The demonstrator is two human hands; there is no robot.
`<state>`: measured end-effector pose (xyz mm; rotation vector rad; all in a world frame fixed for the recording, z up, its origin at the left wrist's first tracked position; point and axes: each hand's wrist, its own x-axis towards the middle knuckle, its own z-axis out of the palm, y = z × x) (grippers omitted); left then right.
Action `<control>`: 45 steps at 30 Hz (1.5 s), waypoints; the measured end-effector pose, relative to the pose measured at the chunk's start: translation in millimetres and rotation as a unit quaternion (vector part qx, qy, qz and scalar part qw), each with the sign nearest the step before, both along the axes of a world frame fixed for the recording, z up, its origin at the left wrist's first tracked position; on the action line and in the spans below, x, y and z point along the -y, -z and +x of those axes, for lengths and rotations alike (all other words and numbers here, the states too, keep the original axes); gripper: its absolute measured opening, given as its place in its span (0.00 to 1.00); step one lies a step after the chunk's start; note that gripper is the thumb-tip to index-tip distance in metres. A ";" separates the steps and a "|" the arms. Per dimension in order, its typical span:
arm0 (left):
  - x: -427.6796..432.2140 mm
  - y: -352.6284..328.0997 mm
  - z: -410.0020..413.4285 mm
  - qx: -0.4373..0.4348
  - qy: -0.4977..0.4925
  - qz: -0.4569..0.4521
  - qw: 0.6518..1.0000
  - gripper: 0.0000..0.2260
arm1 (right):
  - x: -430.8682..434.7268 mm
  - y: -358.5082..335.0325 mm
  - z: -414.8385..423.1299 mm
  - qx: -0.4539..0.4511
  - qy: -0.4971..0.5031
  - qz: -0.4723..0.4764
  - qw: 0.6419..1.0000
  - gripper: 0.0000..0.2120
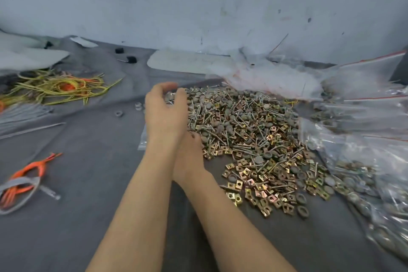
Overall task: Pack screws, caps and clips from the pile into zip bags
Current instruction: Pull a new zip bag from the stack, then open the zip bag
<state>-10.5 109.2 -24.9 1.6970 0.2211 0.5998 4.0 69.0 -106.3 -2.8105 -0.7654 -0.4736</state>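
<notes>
A large pile of screws, grey caps and brass clips lies on the grey cloth. My left hand hovers at the pile's left edge, fingers curled around a few grey caps. My right hand lies at the pile's near-left edge, partly under my left wrist; its fingers are hidden. The edge of a clear zip bag shows beneath my left forearm. Whether my right hand holds the bag cannot be seen.
Filled zip bags with red seals lie heaped at the right. Yellow-green wires lie at the left, orange and grey bands nearer. Two black knobs sit near the wall. Loose caps lie left of my hand.
</notes>
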 end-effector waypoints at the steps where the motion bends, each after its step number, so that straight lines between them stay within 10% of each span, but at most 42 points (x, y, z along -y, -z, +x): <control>1: -6.5 4.0 -2.9 -0.008 -0.011 -0.024 1.000 0.06 | -5.5 -0.2 -4.4 0.027 0.047 -0.019 0.998 0.12; 6: -14.9 11.6 -8.4 -0.002 -0.060 -0.107 0.992 0.08 | 5.7 -12.2 -4.6 -0.019 0.112 0.214 0.970 0.04; 11: 17.0 10.5 -6.1 0.025 0.002 -0.154 0.988 0.06 | 62.3 -51.9 -1.8 -0.057 0.178 0.569 0.801 0.05; 16: 63.5 17.7 -7.9 0.009 0.160 -0.041 0.986 0.04 | 85.6 -50.1 -17.3 -0.036 0.137 0.613 0.777 0.06; 27: 55.1 54.7 1.7 -0.047 0.155 -0.147 0.976 0.08 | 80.8 -13.5 -23.9 -0.031 0.104 0.584 0.804 0.08; 34: 53.7 56.7 -0.1 -0.062 0.149 -0.055 0.985 0.05 | 81.6 -9.6 -24.9 -0.052 0.099 0.550 0.827 0.11; 45: 58.7 60.7 -2.0 -0.028 0.191 0.054 0.980 0.07 | 93.7 -12.9 -19.0 -0.148 0.093 0.678 0.714 0.05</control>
